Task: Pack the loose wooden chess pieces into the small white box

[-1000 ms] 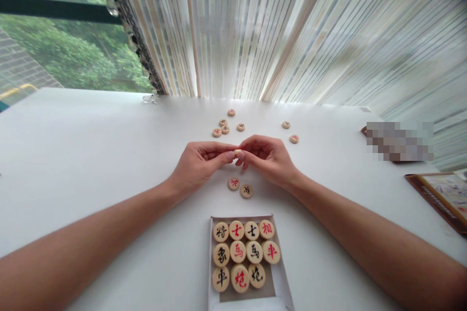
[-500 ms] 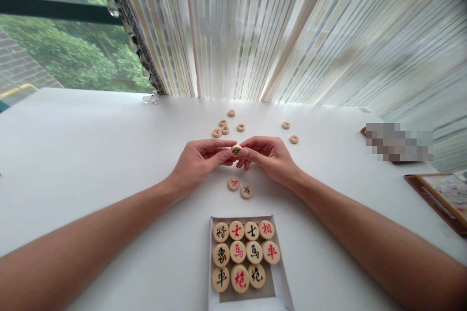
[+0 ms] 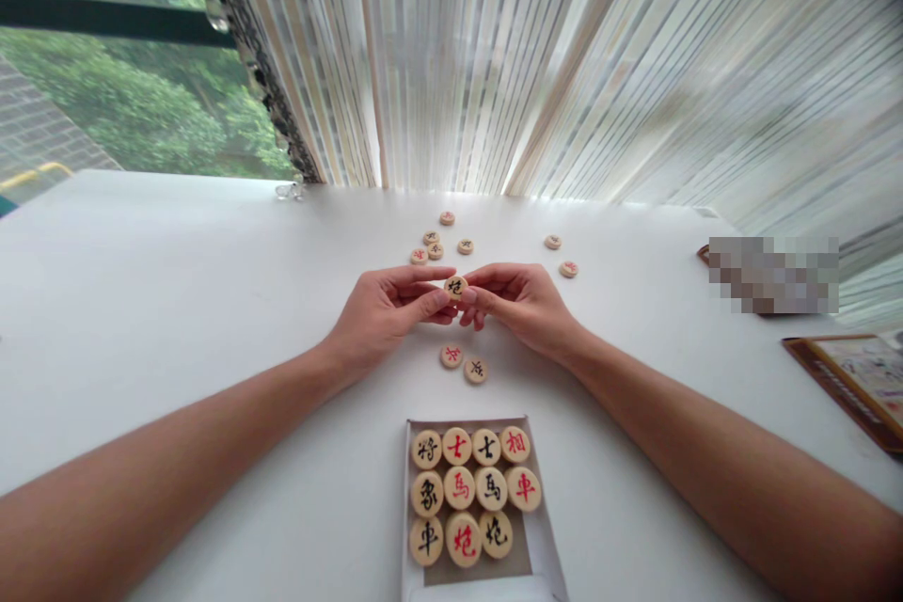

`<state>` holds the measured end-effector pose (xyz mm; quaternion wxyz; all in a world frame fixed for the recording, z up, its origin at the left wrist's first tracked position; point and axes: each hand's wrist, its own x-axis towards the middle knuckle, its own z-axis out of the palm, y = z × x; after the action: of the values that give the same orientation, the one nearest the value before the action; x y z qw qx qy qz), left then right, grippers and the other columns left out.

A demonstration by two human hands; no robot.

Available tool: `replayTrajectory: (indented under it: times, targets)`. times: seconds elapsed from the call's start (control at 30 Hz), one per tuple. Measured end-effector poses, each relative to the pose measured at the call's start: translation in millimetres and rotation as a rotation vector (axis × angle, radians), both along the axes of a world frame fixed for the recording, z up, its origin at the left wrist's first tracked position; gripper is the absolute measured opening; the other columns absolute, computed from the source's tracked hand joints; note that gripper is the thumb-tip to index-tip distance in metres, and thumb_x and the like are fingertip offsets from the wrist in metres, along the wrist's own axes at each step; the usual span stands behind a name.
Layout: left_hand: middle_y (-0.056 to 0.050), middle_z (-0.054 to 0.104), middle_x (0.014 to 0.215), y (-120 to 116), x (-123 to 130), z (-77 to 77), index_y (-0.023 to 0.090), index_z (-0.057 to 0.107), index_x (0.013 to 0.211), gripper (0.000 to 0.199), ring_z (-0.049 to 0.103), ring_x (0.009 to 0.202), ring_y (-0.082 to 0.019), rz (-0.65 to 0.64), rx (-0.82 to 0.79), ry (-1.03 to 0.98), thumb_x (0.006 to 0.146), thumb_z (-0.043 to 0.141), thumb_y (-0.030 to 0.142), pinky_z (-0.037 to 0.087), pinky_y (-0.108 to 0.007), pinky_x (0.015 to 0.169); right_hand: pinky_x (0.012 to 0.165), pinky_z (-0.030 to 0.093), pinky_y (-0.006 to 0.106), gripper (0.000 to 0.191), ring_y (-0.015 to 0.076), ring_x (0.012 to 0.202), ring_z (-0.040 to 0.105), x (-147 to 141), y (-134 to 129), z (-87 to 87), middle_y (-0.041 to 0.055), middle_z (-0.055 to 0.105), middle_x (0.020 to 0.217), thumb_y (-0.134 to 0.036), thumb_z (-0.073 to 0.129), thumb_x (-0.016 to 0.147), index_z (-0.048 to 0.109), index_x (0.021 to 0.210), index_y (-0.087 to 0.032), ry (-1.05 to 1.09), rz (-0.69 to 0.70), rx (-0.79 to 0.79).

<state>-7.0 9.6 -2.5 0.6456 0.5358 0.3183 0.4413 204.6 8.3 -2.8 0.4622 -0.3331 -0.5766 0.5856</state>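
Note:
Between the fingertips of both hands is a round wooden Chinese chess piece [image 3: 455, 287] with a black character, its face tilted towards me. My left hand [image 3: 395, 306] pinches it from the left, and my right hand [image 3: 512, 301] grips it from the right, both raised over the table. Just below them lie a red-marked piece [image 3: 451, 356] and a black-marked piece [image 3: 476, 370]. Nearer to me stands an open white box [image 3: 407, 499] holding rows of red and black pieces, with a gap at the right end of its front row.
Several loose pieces [image 3: 435, 251] lie beyond my hands on the white table [image 3: 176, 301], with two more [image 3: 568, 269] to the right. A brown-edged printed item [image 3: 847, 390] is at the right edge. A string curtain [image 3: 451, 66] hangs behind the table.
The held chess piece has turned so that its character faces me more fully. Both hands stay almost in place; the box and loose pieces look the same.

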Motion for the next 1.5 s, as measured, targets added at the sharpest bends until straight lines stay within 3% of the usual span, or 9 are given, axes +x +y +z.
replayTrajectory:
  times: [0.5, 0.77, 1.03, 1.5]
  targets:
    - [-0.014, 0.082, 0.095, -5, -1, 1.6, 0.007, 0.076, 0.122, 0.048, 0.082, 0.088, -0.025, -0.043, 0.015, 0.008, 0.082, 0.091, 0.030, 0.070, -0.032, 0.084, 0.057, 0.059, 0.020, 0.038, 0.0141, 0.065, 0.074, -2, -2, -3.1, 0.0069, 0.078, 0.078, -0.029, 0.100, 0.065, 0.081, 0.094, -0.012, 0.010, -0.014, -0.059]
    - [-0.013, 0.082, 0.098, -8, 0, 0.8, 0.006, 0.074, 0.124, 0.045, 0.082, 0.088, -0.023, -0.022, 0.087, 0.058, 0.087, 0.087, 0.027, 0.070, -0.030, 0.085, 0.060, 0.060, 0.020, 0.041, 0.0140, 0.068, 0.074, -4, -3, -4.8, 0.0071, 0.079, 0.082, -0.027, 0.102, 0.060, 0.080, 0.090, -0.011, 0.012, -0.044, -0.044]
    - [-0.010, 0.083, 0.098, -10, 1, 4.4, 0.009, 0.076, 0.122, 0.036, 0.082, 0.086, -0.019, -0.012, 0.147, 0.092, 0.090, 0.083, 0.024, 0.068, -0.023, 0.083, 0.060, 0.059, 0.020, 0.040, 0.0138, 0.068, 0.074, -3, -3, -7.8, 0.0066, 0.078, 0.082, -0.028, 0.101, 0.062, 0.080, 0.092, -0.012, -0.005, -0.059, 0.011]
    - [-0.011, 0.082, 0.108, -12, 0, -3.0, 0.014, 0.078, 0.126, 0.037, 0.081, 0.100, -0.025, -0.004, 0.230, 0.183, 0.091, 0.081, 0.027, 0.067, -0.034, 0.095, 0.052, 0.055, 0.019, 0.036, 0.0110, 0.055, 0.065, -3, -6, -1.5, 0.0058, 0.073, 0.066, -0.040, 0.096, 0.070, 0.078, 0.082, -0.011, -0.128, -0.117, 0.031]
